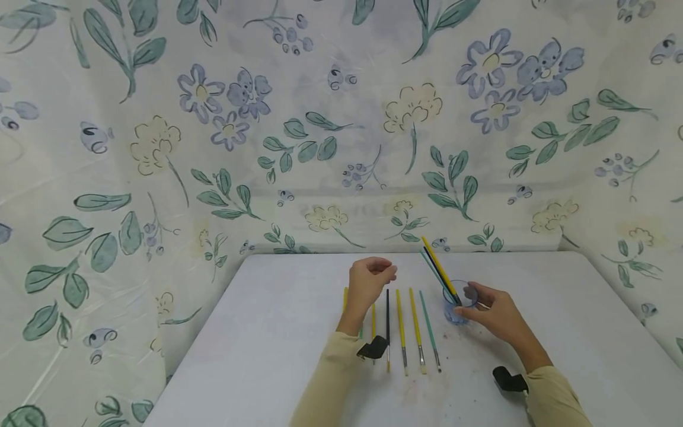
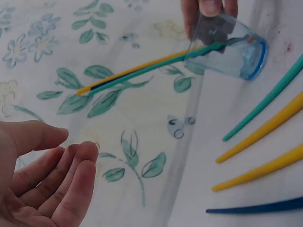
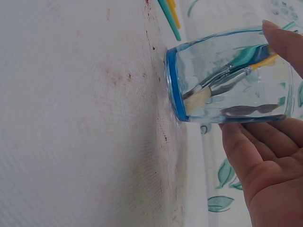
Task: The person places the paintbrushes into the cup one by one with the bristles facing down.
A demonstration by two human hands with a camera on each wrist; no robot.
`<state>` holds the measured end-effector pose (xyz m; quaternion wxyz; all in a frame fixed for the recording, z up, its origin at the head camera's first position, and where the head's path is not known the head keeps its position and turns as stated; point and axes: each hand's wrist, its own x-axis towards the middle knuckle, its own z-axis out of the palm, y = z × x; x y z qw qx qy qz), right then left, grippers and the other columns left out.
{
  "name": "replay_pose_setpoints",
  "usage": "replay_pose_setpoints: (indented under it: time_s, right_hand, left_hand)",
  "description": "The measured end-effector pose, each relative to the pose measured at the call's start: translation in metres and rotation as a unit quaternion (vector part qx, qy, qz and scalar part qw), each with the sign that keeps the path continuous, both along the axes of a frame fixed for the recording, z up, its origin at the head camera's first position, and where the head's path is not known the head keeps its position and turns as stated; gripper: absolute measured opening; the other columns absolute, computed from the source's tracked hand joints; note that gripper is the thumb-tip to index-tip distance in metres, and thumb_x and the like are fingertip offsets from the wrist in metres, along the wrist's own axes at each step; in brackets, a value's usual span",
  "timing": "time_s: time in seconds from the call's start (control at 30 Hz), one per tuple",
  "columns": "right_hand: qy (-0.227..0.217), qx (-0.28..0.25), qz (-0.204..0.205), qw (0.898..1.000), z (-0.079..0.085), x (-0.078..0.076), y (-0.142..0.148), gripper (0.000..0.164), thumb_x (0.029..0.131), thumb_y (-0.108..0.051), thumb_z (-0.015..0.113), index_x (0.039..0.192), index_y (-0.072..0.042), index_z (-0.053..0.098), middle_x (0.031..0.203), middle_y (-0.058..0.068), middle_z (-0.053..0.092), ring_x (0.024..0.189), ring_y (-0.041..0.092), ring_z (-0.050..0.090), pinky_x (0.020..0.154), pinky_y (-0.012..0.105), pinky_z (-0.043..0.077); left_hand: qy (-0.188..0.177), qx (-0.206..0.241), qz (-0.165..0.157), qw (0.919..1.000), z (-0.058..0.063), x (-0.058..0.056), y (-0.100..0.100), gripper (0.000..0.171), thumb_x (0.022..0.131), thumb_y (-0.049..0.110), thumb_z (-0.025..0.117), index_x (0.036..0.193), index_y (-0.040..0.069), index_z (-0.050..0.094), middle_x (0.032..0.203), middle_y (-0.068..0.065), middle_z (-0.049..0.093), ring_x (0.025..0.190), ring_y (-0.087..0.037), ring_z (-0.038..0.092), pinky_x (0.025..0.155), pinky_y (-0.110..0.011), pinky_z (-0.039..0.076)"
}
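My right hand [image 1: 498,311] grips a clear, blue-tinted glass [image 3: 196,59] by its sides, thumb on one side and fingers on the other. Three paintbrushes lean inside it, bristles down: a yellow one [image 1: 437,264], a dark one and a teal one, handles sticking out to the left. My left hand [image 1: 367,284] hovers above the far ends of a row of brushes, empty, its fingers loosely bent and the thumb apart from them in the left wrist view. Under that hand and forearm, a yellow brush [image 1: 345,295] and a teal one are partly hidden.
The row lies on a white table [image 1: 256,332], handles pointing away, including a black brush [image 1: 388,320], yellow brushes [image 1: 401,320] and a teal brush [image 1: 428,320] nearest the glass. Reddish stains mark the tabletop. A floral-patterned sheet [image 1: 341,148] hangs behind the table's back edge.
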<state>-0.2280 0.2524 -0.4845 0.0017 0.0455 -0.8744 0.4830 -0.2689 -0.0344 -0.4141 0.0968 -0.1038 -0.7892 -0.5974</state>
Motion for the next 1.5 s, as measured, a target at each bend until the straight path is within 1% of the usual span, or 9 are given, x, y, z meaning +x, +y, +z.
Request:
replay_pose_setpoints:
  time_s: [0.17,0.37,0.53,0.67,0.8,0.97,1.2,1.33,1.5]
  right_hand:
    - [-0.008,0.001,-0.001,1.0,0.001,-0.001,-0.001,0.093,0.088,-0.043,0.081,0.155,0.005,0.038,0.151,0.026,0.055,0.141,0.045,0.053,0.109,0.048,0.048]
    - [-0.012,0.002,-0.001,1.0,0.003,0.001,-0.002,0.093,0.088,-0.042,0.082,0.155,0.005,0.039,0.15,0.026,0.055,0.14,0.045,0.053,0.108,0.048,0.049]
    - [-0.015,0.002,-0.006,1.0,0.003,0.003,-0.001,0.093,0.088,-0.042,0.082,0.155,0.005,0.039,0.15,0.027,0.055,0.141,0.045,0.053,0.108,0.048,0.049]
    - [-0.017,0.0,-0.008,1.0,0.001,0.003,0.0,0.092,0.088,-0.042,0.081,0.155,0.005,0.039,0.151,0.027,0.054,0.141,0.044,0.053,0.108,0.047,0.048]
    - [-0.021,0.0,-0.01,1.0,0.0,0.003,0.0,0.092,0.089,-0.043,0.08,0.155,0.005,0.038,0.151,0.027,0.053,0.141,0.045,0.052,0.109,0.048,0.048]
    - [-0.024,0.001,-0.013,1.0,0.001,0.002,-0.001,0.092,0.088,-0.041,0.081,0.156,0.004,0.038,0.151,0.026,0.054,0.141,0.045,0.052,0.109,0.049,0.048]
    - [-0.019,0.007,-0.01,1.0,0.002,0.0,-0.003,0.091,0.089,-0.04,0.08,0.156,0.004,0.038,0.152,0.027,0.053,0.142,0.045,0.051,0.109,0.049,0.048]
    - [-0.022,0.01,-0.01,1.0,0.003,0.0,-0.003,0.091,0.089,-0.041,0.08,0.156,0.004,0.038,0.152,0.026,0.053,0.142,0.044,0.051,0.11,0.049,0.048]
    - [-0.031,0.011,-0.012,0.999,0.003,0.001,-0.004,0.093,0.088,-0.044,0.081,0.156,0.003,0.038,0.152,0.025,0.053,0.143,0.044,0.051,0.11,0.049,0.048]
  left_hand:
    - [-0.018,0.0,0.031,0.9994,-0.002,0.001,-0.031,0.015,0.091,0.009,0.076,0.1,-0.003,0.076,0.094,-0.022,0.078,0.077,-0.025,0.079,0.072,-0.028,0.064]
    - [-0.045,-0.015,0.066,0.9967,-0.011,0.004,-0.061,0.017,0.092,0.012,0.076,0.1,-0.003,0.075,0.093,-0.019,0.078,0.073,-0.018,0.076,0.072,-0.027,0.064]
    - [-0.061,-0.035,0.086,0.9938,-0.017,0.004,-0.072,0.016,0.092,0.013,0.076,0.098,-0.001,0.076,0.09,-0.016,0.078,0.069,-0.012,0.073,0.069,-0.025,0.062]
    - [-0.073,-0.062,0.101,0.9903,-0.021,0.003,-0.077,0.017,0.091,0.015,0.076,0.097,0.0,0.076,0.088,-0.015,0.078,0.067,-0.014,0.074,0.067,-0.025,0.06]
    - [-0.095,-0.107,0.103,0.9844,-0.026,0.002,-0.081,0.02,0.09,0.017,0.076,0.099,0.0,0.075,0.088,-0.013,0.078,0.068,-0.016,0.074,0.065,-0.025,0.058]
    - [-0.107,-0.181,0.116,0.9708,-0.031,0.003,-0.085,0.022,0.09,0.02,0.077,0.1,0.0,0.075,0.091,-0.013,0.076,0.071,-0.016,0.07,0.067,-0.028,0.057]
    - [-0.148,-0.266,0.135,0.9428,-0.035,0.002,-0.088,0.025,0.09,0.023,0.077,0.1,0.0,0.073,0.097,-0.014,0.073,0.079,-0.021,0.065,0.071,-0.034,0.056]
    - [-0.191,-0.299,0.137,0.9247,-0.038,0.001,-0.087,0.027,0.09,0.023,0.079,0.101,0.0,0.072,0.098,-0.013,0.071,0.079,-0.021,0.064,0.072,-0.034,0.055]
    - [-0.22,-0.325,0.128,0.9108,-0.043,0.002,-0.085,0.025,0.088,0.02,0.081,0.095,0.0,0.068,0.092,-0.012,0.069,0.077,-0.021,0.061,0.068,-0.032,0.052]
